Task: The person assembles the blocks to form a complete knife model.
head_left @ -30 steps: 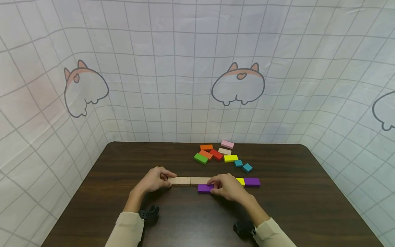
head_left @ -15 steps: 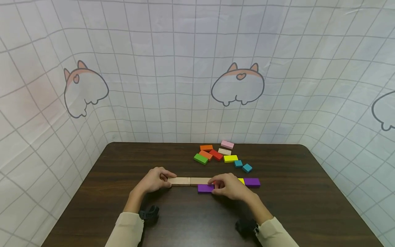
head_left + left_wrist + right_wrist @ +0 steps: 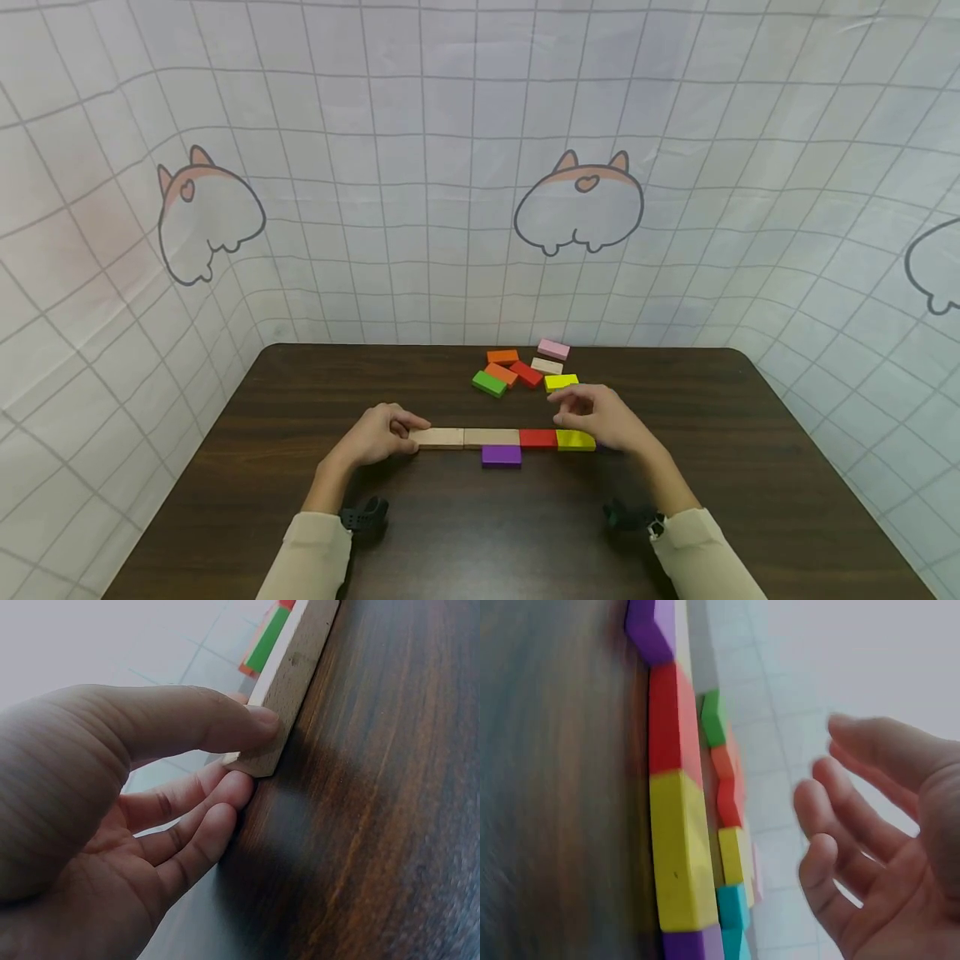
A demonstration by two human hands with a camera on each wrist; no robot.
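A row of blocks lies across the table: a plain wooden block (image 3: 440,438), a second plain one (image 3: 491,437), a red block (image 3: 537,438) and a yellow block (image 3: 575,442). At its right end a purple block (image 3: 684,946) shows in the right wrist view, mostly hidden by the hand in the head view. Another purple block (image 3: 501,456) sits against the row's near side. My left hand (image 3: 378,435) pinches the leftmost wooden block's end, thumb (image 3: 259,727) on its near face. Above the yellow block hovers my right hand (image 3: 603,415), fingers loosely bent, holding nothing.
Behind the row lie loose blocks: green (image 3: 490,383), orange (image 3: 502,357), red (image 3: 527,373), pink (image 3: 553,349), plain (image 3: 547,366) and yellow (image 3: 561,382). Teal blocks (image 3: 732,906) appear in the right wrist view. A gridded cloth (image 3: 420,208) hangs behind the dark table (image 3: 450,533).
My right hand has let go of the row by the near purple block and moved right and away from me, uncovering the red and yellow blocks. The left hand stays put.
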